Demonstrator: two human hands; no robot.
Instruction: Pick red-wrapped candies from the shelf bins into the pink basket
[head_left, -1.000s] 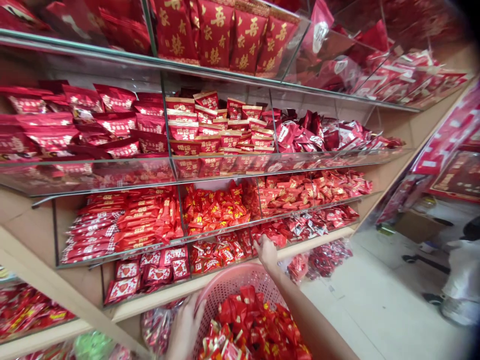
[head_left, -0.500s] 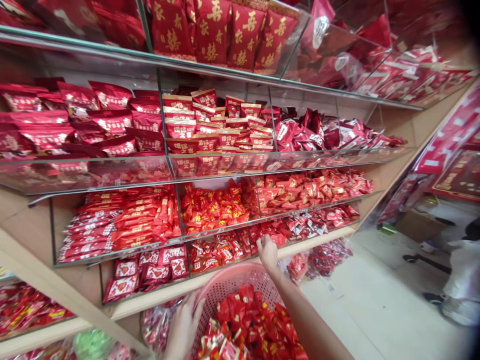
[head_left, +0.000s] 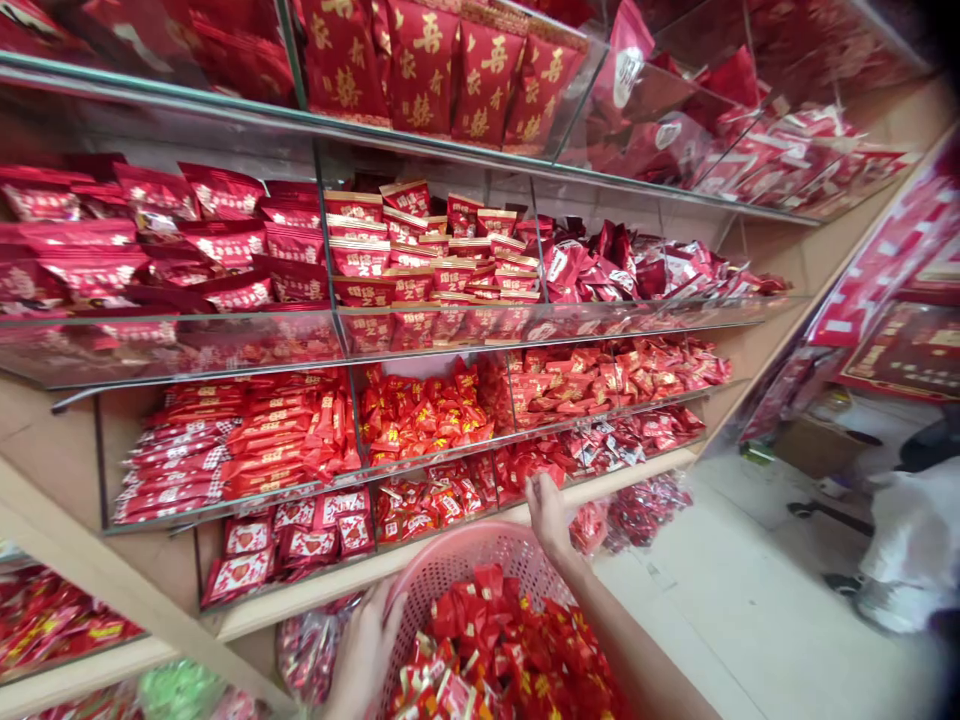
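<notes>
A pink plastic basket (head_left: 450,565) full of red-wrapped candies (head_left: 510,640) sits low in front of me. My left hand (head_left: 367,645) grips its left rim, fingers curled over the edge. My right hand (head_left: 546,510) reaches past the basket's far rim into the lowest glass bin of red candies (head_left: 540,462); its fingers are buried among the wrappers, so what they hold is hidden. My right forearm crosses above the basket.
Tiered glass shelves (head_left: 345,335) hold bins of red packets and candies, with tall red bags (head_left: 427,70) on top. Clear sacks of candy (head_left: 637,510) lie on the floor by the wooden ledge. Another person (head_left: 907,530) stands at the right edge.
My right hand has shifted slightly right and deeper into the lowest bin. The view has drifted a little right. My left hand stays on the basket rim.
</notes>
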